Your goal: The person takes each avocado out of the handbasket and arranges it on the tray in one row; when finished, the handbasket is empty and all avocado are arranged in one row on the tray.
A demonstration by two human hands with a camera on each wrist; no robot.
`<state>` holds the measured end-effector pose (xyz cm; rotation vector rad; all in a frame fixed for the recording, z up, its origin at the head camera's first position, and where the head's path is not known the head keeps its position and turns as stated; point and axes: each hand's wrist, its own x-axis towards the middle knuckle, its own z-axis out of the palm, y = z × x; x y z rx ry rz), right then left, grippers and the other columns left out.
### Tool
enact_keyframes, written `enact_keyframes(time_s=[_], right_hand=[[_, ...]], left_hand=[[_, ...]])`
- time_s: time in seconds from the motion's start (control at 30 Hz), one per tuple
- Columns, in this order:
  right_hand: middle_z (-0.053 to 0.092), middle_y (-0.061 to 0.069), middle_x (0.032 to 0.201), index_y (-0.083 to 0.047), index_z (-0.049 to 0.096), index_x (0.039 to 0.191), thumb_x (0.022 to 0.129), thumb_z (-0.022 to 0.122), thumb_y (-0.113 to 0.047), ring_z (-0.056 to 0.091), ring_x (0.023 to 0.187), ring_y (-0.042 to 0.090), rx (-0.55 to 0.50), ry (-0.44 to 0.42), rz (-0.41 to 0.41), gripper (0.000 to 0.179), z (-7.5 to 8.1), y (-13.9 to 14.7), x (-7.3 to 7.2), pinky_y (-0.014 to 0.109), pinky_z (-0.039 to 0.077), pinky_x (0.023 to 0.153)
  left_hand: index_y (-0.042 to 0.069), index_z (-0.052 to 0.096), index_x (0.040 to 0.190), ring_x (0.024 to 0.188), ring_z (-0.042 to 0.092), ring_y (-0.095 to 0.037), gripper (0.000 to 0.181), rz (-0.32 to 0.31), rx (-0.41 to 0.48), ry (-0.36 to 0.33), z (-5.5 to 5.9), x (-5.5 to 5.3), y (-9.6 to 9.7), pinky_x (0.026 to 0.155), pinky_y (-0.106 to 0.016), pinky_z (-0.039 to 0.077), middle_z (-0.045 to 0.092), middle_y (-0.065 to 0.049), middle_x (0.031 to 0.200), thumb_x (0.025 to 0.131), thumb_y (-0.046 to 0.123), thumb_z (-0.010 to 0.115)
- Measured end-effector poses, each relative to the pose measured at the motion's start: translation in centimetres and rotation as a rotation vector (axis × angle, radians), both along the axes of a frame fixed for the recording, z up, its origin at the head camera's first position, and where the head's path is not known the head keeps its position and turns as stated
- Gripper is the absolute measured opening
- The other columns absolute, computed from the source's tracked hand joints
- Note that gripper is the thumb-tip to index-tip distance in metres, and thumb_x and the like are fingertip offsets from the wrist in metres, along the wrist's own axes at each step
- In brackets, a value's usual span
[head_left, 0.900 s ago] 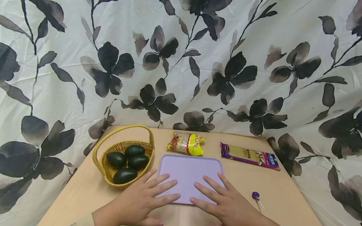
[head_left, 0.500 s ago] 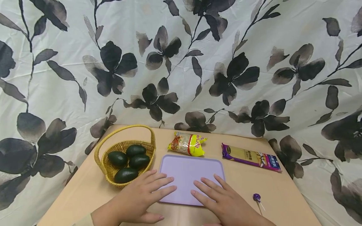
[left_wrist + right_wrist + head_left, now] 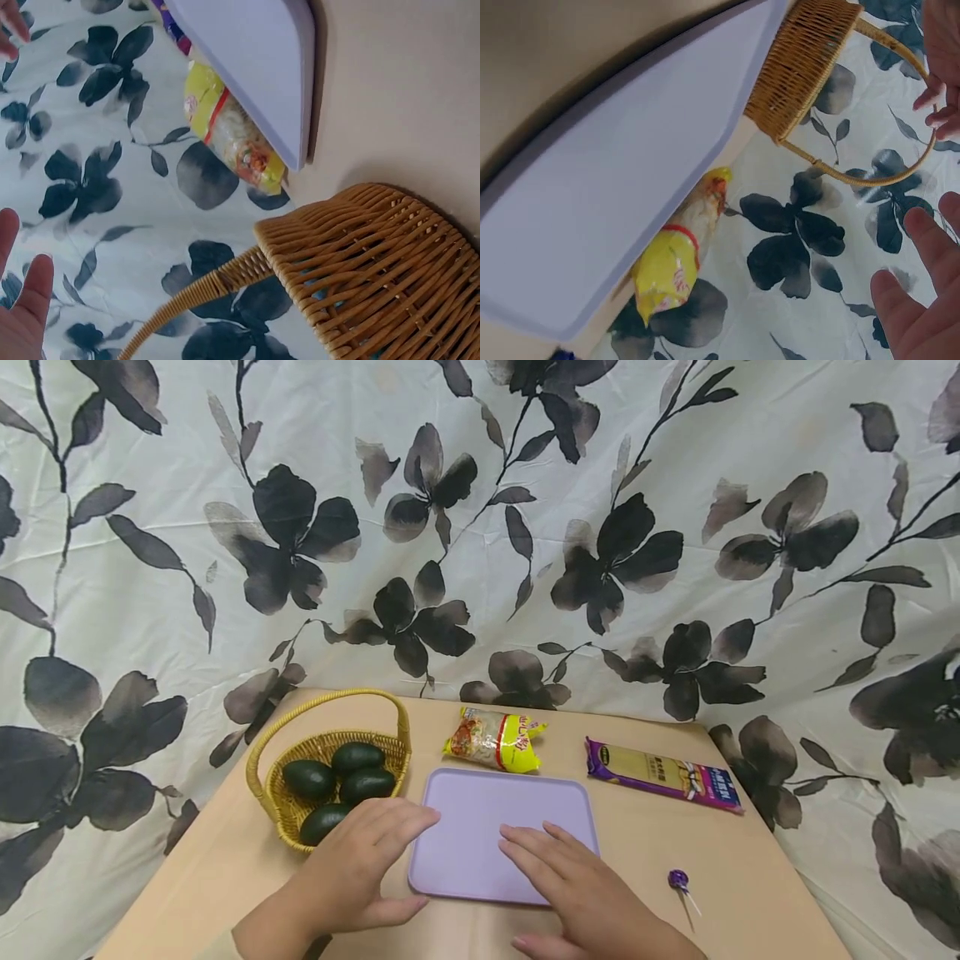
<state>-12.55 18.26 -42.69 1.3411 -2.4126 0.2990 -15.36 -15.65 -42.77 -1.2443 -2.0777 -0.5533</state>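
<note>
My left hand (image 3: 351,867) hovers between the wicker basket (image 3: 405,752) and the lavender tray (image 3: 487,827), fingers together and thumb apart, holding nothing. It hides part of the nearest avocado (image 3: 321,823). Several dark green avocados (image 3: 367,787) lie in the basket. Over the tray's near right corner is my right hand (image 3: 573,893), its fingers extended and its palm facing inward, with nothing in it. The left wrist view shows the basket's woven side (image 3: 382,270) close by. In the right wrist view, my fingers (image 3: 922,262) appear at the right edge, away from the tray (image 3: 622,165).
Behind the tray lies a yellow and clear food packet (image 3: 497,740). A purple and gold packet (image 3: 663,773) lies at the back right. At the right, a purple lollipop (image 3: 678,881) rests on the table (image 3: 757,893). A floral curtain (image 3: 510,527) hangs behind the table.
Both hands have gone from spread fingers with palms down to fingers drawn together and palms turned inward. The left hand has shifted slightly left, now covering part of an avocado.
</note>
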Motion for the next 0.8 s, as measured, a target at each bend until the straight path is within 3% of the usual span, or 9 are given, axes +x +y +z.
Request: enact_keyframes(time_s=[0.17, 0.37, 0.57, 0.8], right_hand=[[0.038, -0.006, 0.162, -0.016, 0.028, 0.162, 0.092, 0.067, -0.061, 0.040, 0.147, 0.010, -0.070, -0.035, 0.022, 0.092, -0.2, -1.2, -0.2, 0.042, 0.036, 0.126], [0.038, -0.005, 0.162, -0.017, 0.031, 0.161, 0.089, 0.073, -0.056, 0.043, 0.145, 0.012, -0.139, -0.052, 0.049, 0.092, -0.2, -2.3, -0.6, 0.048, 0.049, 0.117], [0.045, 0.005, 0.159, -0.005, 0.041, 0.155, 0.090, 0.074, -0.052, 0.051, 0.139, 0.021, -0.238, 0.025, 0.119, 0.087, -0.7, -3.2, -1.4, 0.048, 0.052, 0.113], [0.045, 0.005, 0.158, -0.005, 0.040, 0.155, 0.089, 0.076, -0.047, 0.051, 0.139, 0.021, -0.291, -0.025, 0.129, 0.086, -1.1, -4.4, -1.8, 0.036, 0.048, 0.117]], left_hand=[[0.002, 0.056, 0.141, 0.122, 0.057, -0.025, 0.087, 0.014, 0.049, 0.029, 0.3, -0.4, -0.4, 0.118, -0.033, 0.037, 0.062, -0.005, 0.135, 0.074, 0.049, 0.085], [-0.002, 0.057, 0.139, 0.123, 0.054, -0.031, 0.077, 0.052, 0.113, 0.063, 0.9, -0.8, -0.7, 0.122, -0.029, 0.032, 0.062, -0.012, 0.134, 0.089, 0.056, 0.067], [-0.007, 0.058, 0.136, 0.121, 0.053, -0.034, 0.076, 0.068, 0.214, 0.075, 1.3, -1.2, -1.1, 0.123, -0.031, 0.032, 0.061, -0.017, 0.132, 0.092, 0.055, 0.065], [-0.009, 0.058, 0.133, 0.121, 0.051, -0.035, 0.075, 0.129, 0.302, 0.084, 1.3, -1.6, -1.9, 0.123, -0.028, 0.032, 0.061, -0.021, 0.129, 0.093, 0.054, 0.065]])
